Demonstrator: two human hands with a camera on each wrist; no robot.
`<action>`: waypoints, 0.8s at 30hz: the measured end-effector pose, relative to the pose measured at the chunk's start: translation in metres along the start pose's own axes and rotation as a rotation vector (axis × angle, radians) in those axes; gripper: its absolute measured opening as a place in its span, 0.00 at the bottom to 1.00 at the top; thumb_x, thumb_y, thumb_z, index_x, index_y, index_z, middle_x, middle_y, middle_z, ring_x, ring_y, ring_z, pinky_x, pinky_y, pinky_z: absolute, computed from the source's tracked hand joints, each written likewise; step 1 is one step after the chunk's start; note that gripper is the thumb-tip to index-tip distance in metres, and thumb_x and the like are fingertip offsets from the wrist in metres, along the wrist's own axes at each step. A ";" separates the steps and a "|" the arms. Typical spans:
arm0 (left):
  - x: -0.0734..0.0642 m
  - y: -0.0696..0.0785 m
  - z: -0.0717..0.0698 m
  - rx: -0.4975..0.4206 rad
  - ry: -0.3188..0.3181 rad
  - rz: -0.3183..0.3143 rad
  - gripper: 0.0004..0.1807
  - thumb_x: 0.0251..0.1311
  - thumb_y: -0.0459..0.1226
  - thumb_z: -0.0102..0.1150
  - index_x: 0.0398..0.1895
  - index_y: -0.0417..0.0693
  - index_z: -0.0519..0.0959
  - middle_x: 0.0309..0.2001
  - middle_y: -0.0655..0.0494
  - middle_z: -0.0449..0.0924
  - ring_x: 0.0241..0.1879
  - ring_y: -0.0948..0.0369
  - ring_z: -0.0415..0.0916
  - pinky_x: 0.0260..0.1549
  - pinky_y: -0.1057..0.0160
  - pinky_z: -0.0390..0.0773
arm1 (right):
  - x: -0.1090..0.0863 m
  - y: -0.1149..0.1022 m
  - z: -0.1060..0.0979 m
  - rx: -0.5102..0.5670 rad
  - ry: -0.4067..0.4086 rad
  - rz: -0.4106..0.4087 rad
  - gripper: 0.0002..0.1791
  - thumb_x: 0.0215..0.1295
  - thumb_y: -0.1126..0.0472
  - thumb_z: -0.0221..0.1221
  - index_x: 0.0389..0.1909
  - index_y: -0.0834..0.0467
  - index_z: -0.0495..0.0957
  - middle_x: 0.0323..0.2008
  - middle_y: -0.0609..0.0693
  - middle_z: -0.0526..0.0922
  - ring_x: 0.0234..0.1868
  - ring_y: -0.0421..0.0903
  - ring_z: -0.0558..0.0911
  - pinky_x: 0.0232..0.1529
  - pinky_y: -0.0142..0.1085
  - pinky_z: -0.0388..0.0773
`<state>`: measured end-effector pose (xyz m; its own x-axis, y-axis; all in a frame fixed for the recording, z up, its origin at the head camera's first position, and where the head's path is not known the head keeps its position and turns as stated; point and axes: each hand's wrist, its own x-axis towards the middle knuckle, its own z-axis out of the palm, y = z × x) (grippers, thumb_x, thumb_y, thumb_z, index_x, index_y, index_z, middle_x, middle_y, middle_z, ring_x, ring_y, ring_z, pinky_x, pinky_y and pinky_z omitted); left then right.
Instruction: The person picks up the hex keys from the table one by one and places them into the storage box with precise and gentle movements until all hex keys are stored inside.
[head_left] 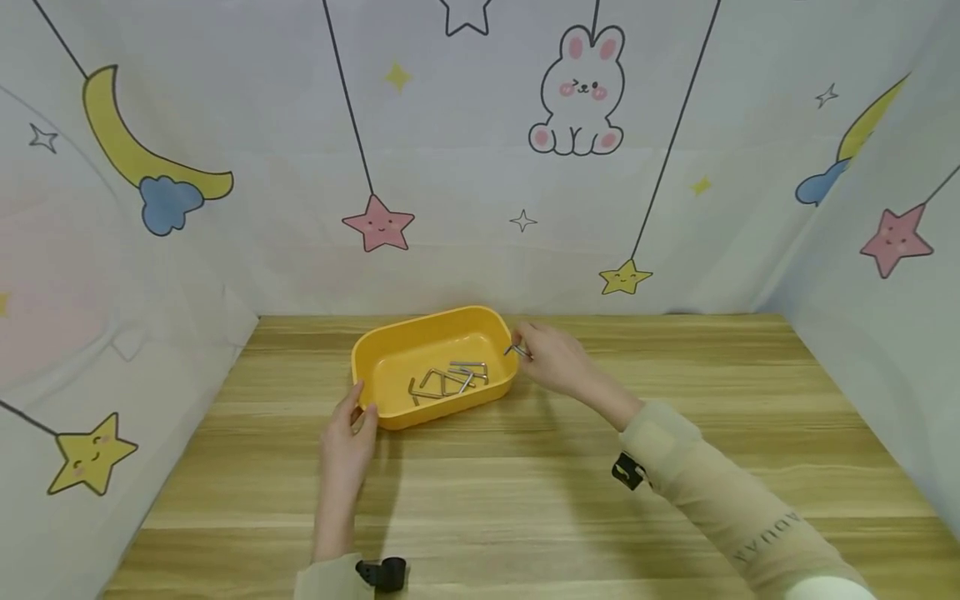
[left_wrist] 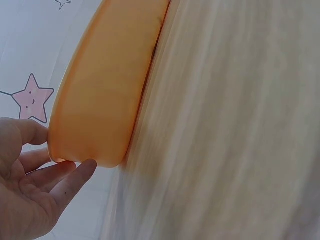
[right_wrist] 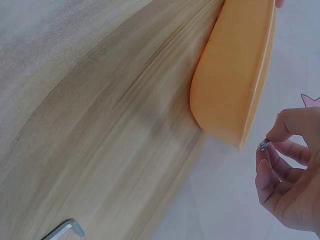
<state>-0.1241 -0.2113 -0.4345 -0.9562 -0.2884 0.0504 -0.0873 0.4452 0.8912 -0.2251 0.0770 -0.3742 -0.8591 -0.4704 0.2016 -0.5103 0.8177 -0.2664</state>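
Observation:
A yellow tray [head_left: 408, 419] stands on the wooden table with several L-shaped metal hex keys [head_left: 450, 382] lying loose in it. My left hand [head_left: 350, 433] holds the tray's left end, fingers and thumb against its rim and outer wall; the left wrist view shows this hand [left_wrist: 35, 185] beside the tray wall [left_wrist: 107, 85]. At the tray's right end, my right hand [head_left: 555, 360] pinches a hex key [head_left: 517, 351] by the rim. In the right wrist view, only a small end of that key [right_wrist: 263, 144] shows between thumb and fingers.
Another hex key [right_wrist: 65, 229] lies on the table at the lower left of the right wrist view. A printed cloth [head_left: 480, 183] hangs behind the table [head_left: 495, 517] and along both sides. Wrist straps with black pieces [head_left: 627, 471] sit on the sleeves.

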 end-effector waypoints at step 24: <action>-0.002 -0.003 -0.003 0.008 -0.011 0.007 0.27 0.70 0.37 0.47 0.71 0.42 0.62 0.71 0.37 0.59 0.65 0.40 0.66 0.62 0.50 0.73 | 0.016 -0.026 0.026 0.121 -0.039 0.013 0.20 0.55 0.73 0.53 0.49 0.55 0.78 0.34 0.51 0.75 0.22 0.40 0.70 0.20 0.26 0.64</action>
<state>-0.1210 -0.2146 -0.4362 -0.9599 -0.2754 0.0516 -0.0827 0.4543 0.8870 -0.2272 0.0396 -0.3884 -0.8653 -0.4747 0.1611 -0.4982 0.7789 -0.3809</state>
